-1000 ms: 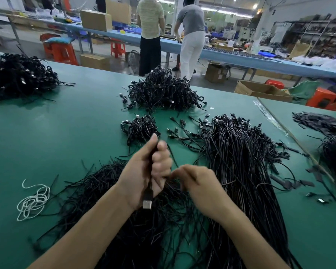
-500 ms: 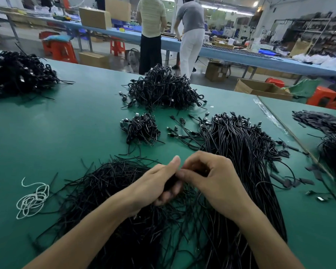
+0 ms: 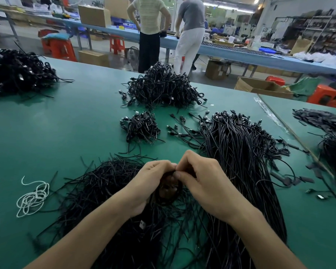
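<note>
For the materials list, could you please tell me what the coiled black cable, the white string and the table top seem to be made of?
Coiled black cable, gripped by the left hand and right hand: probably plastic-jacketed, smooth with a slight sheen.
White string: likely twisted fibre, matt, lying in limp loops.
Table top: seemingly a green rubber or vinyl mat, matt, with soft reflections.

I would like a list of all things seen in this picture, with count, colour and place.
table: one, green, under everything.
cable heaps: three, black, far side.
straight cables: many, black, right.
thin wires: many, black, under the hands.
cord: one, white, left.
stools: several, red, behind.
boxes: several, brown, behind.
people: two, standing behind.
coiled cable: one, black, between the hands.
left hand: one, pinches the coiled cable.
right hand: one, pinches the coiled cable.
</note>
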A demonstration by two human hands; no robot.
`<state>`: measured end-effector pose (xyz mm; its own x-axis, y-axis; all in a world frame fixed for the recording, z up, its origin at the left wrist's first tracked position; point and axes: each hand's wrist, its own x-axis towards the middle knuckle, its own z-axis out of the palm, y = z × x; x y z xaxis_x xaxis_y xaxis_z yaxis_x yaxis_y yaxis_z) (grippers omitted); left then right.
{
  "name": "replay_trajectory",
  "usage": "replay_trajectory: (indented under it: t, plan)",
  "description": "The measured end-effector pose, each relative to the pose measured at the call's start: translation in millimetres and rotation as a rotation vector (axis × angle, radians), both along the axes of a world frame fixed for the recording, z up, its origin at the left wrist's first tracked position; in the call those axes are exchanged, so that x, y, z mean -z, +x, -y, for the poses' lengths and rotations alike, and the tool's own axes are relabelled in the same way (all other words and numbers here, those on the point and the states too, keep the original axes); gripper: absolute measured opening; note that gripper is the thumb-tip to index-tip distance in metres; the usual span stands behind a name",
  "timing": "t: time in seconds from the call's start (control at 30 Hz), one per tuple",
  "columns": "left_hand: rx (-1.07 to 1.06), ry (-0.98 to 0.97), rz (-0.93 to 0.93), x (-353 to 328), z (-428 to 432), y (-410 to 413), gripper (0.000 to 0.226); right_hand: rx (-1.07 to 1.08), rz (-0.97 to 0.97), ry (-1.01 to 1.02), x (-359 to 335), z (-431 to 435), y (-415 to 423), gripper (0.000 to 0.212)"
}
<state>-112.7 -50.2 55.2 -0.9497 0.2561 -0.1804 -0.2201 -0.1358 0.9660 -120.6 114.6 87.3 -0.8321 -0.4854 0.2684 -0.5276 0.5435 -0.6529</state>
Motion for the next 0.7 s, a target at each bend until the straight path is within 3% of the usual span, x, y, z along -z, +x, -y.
replay_trajectory:
  t: [0.07, 0.13, 0.27, 0.37, 0.47, 0.57, 0.7]
  plan:
    - [0.167, 0.187, 0.166, -3, 1, 2, 0.049, 0.003, -0.022, -0.013, 4, 5, 0, 0.014]
    - [0.238, 0.169, 0.226, -1, 3, 1, 0.060, 0.001, -0.038, -0.041, 6, 8, -3, 0.015]
    - [0.070, 0.022, 0.218, 5, 8, -6, 0.059, 0.043, -0.049, -0.145, 11, 10, -14, 0.012]
    - [-0.071, -0.044, 0.145, 14, 22, -12, 0.058, 0.186, 0.095, -0.240, 21, 11, -21, 0.021]
    - [-0.272, 0.119, 0.119, 22, 36, -16, 0.056, 0.187, 0.247, 0.090, 42, 7, -21, 0.043]
    - [-0.431, 0.243, 0.123, 27, 43, -19, 0.058, 0.129, 0.212, 0.495, 68, 14, -14, 0.026]
    - [-0.441, 0.365, 0.033, 30, 42, -19, 0.059, 0.094, 0.126, 0.585, 81, 24, -13, 0.023]
